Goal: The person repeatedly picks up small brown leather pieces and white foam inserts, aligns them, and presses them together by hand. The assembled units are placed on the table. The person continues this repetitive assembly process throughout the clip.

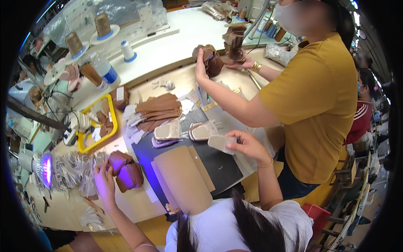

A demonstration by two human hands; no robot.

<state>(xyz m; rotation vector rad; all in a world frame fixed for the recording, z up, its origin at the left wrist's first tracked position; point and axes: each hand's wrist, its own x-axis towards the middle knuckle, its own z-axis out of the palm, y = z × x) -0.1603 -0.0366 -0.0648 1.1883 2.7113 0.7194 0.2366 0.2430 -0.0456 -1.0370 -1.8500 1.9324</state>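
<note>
On the dark mat [218,166] at the middle of the workbench [138,201], this looks like the pick-and-sort stage of shoe-part work. Left hand [105,182] has its fingers spread and resting on a bundle of brown leather pieces [125,170] just left of the mat, touching the top of the bundle rather than clamped round it, as far as I can tell. Right hand [245,145] is pinching a flat grey insole [221,143] by one end, thumb and fingers closed on it, held just above the mat's right side.

Right beside that, two more shiny insoles [184,131] lie side by side at the mat's top edge, with a fanned stack of brown strips [155,111] behind them. A tan card sheet [184,178] lies across the near part of the mat. Yellow tray [95,126] sits off to the left with small bits in it.

A co-worker in a mustard shirt [319,96] stands close on the right, handling their own brown pieces farther up the bench, so keep those hands separate.

My guess: the held insole needs pairing with a brown piece, so the next move calls for a firmer left-hand grip on the bundle and lining up edges carefully, without knocking the two insoles already laid out.
</note>
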